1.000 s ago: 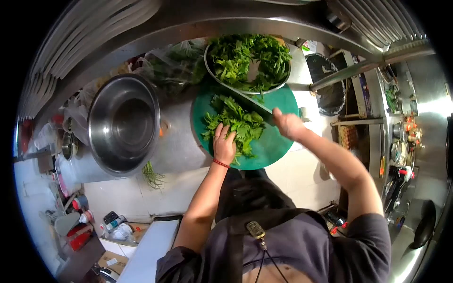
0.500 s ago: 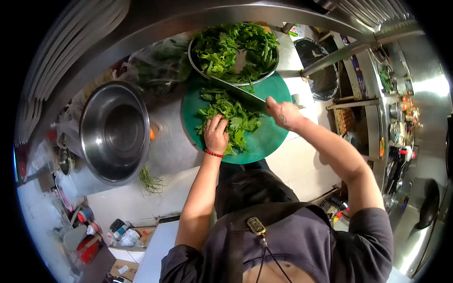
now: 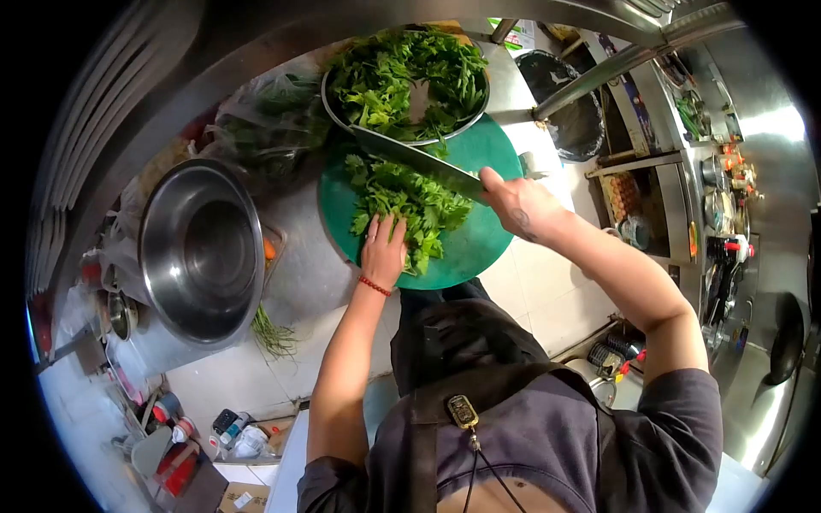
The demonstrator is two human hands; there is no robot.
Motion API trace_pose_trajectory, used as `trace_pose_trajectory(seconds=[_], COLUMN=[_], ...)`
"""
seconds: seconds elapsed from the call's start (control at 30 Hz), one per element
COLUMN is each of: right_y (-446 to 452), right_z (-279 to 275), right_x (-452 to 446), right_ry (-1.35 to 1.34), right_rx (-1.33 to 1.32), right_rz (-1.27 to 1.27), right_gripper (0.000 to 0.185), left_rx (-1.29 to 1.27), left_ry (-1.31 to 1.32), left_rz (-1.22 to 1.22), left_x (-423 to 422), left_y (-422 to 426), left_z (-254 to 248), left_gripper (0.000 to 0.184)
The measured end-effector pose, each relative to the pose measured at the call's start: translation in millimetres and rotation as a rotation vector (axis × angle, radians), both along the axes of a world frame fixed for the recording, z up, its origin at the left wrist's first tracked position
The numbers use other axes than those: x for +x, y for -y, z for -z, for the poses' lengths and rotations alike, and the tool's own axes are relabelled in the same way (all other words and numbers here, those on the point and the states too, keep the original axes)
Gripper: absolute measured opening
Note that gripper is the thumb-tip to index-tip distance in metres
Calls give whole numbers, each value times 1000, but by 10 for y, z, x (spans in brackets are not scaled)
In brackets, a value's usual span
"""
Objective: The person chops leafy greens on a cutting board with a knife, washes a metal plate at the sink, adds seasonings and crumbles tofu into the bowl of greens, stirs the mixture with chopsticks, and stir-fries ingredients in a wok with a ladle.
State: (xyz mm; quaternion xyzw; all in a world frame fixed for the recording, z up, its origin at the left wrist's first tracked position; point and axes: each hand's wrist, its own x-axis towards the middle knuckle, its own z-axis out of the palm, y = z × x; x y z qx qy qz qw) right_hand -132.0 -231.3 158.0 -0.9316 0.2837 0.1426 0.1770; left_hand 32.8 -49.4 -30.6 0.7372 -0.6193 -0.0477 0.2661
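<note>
My right hand (image 3: 519, 205) is closed around the handle of a cleaver (image 3: 423, 164), whose long blade slants up and left over the far side of the chopped leafy greens (image 3: 410, 201). The greens lie heaped on a round green cutting board (image 3: 476, 244). At the near left edge of the heap, my left hand (image 3: 384, 253) rests on the leaves with its fingers stretched and apart. Just beyond the blade stands a metal bowl (image 3: 490, 96) full of the same kind of leafy greens, overlapping the board's far edge. Whether the blade touches the board is hidden.
A large steel basin (image 3: 214, 248) stands to the left on the metal counter (image 3: 295, 227). Behind it lies a clear plastic bag of greens (image 3: 274, 128). A metal shelf edge (image 3: 342, 19) runs overhead. At the right are a lined bin (image 3: 560, 103) and a metal post (image 3: 599, 77).
The view has shifted slightly. My left hand's fingers have spread out flatter on the greens. The cleaver stays in my right hand along the heap's far side.
</note>
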Motion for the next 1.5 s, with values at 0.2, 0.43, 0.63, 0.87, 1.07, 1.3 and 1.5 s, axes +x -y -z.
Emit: trace_pose_trajectory(seconds=[0.2,0.43,0.63,0.87,1.07,1.3,1.5], right_y=[-160,-261,-45,-509,-240,-385,-656], right_z=[854,179,435,857,324,70,410], right_x=[-95,-131,61,-65,-210,-634,-443], right_ry=[-46,-107,-36,-14,129,387,249], right_rx=[40,33,-7,84,65,11,196], right_rz=[38,99,-50,123,96,311,333], right_gripper=[18,22,23,25,19,19,19], left_rx=[-251,-335,-318,-367,-286,103,-231], left_ry=[-123,-203,-29,-204,-56,-102,-356], left_rz=[43,-70,-70,-69,-137,-48,-288], left_x=[-10,-65,-90,-158,201,848,219], left_y=[188,332,264,187,134,661,251], left_z=[-95,-39,-281,27,-438,-441,-358], left_gripper=[41,32,23,16,74,89,61])
